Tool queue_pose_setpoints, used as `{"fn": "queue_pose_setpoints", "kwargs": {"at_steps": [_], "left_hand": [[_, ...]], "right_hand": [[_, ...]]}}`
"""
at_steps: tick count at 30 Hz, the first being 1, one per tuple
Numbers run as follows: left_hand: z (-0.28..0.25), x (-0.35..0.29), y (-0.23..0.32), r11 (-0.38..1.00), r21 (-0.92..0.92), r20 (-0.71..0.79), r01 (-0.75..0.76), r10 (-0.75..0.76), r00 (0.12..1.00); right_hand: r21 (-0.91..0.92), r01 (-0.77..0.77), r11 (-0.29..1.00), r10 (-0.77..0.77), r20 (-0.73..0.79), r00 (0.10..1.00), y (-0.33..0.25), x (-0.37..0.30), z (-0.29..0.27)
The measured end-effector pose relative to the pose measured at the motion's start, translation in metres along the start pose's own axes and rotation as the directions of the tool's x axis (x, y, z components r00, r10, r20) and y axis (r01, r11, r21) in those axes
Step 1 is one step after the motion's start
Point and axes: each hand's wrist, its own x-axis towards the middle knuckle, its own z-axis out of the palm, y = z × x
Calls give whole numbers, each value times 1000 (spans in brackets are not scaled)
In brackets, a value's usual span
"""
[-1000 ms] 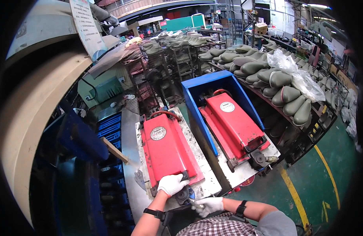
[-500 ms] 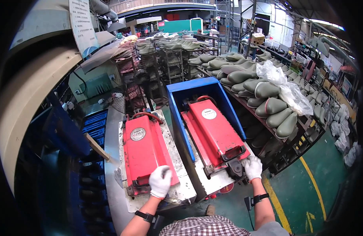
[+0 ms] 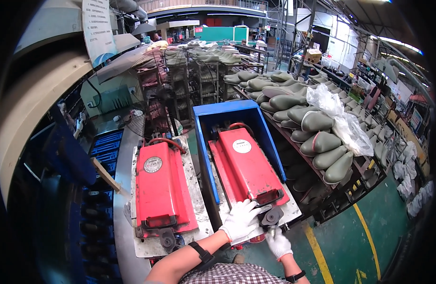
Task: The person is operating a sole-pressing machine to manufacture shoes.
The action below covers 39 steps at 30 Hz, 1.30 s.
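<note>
Left hand [image 3: 241, 221], spread open, has crossed to the right cover [image 3: 248, 165]; brace it steadily, the grip of the right hand [image 3: 278, 243] being unclear.

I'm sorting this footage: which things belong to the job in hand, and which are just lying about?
Likely in use:
- left hand
- right hand
- right red machine
- black knob

Likely just lying about:
- green shoes
- clear plastic
- wooden bar
</note>
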Motion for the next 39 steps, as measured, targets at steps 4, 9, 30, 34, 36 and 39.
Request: {"fn": "queue_pose_setpoints", "kwargs": {"at_steps": [4,9,30,34,36,39], "left_hand": [[7,13,-6,986,114,-27,-119,123,992],[-6,27,2,978,188,-253,-87,134,958],[-131,44,-1,994,110,-566,0,62,822],[-99,-49,-13,730,-638,-276,247,-516,811],[-90,-92,-25,175,-960,65,217,-618,783],[-101,-144,-9,108,-979,61,171,-649,758]], "right_hand": [[27,262,965,-241,-305,921,-10,-8,-2],[-25,691,722,-582,-563,587,-44,39,-18],[986,-109,124,-238,136,962,-91,176,-24],[974,-223,-37,-436,185,881,-86,97,-27],[974,-207,-91,-604,111,789,-105,65,-11],[927,-374,24,-667,294,685,-146,19,24]]}}
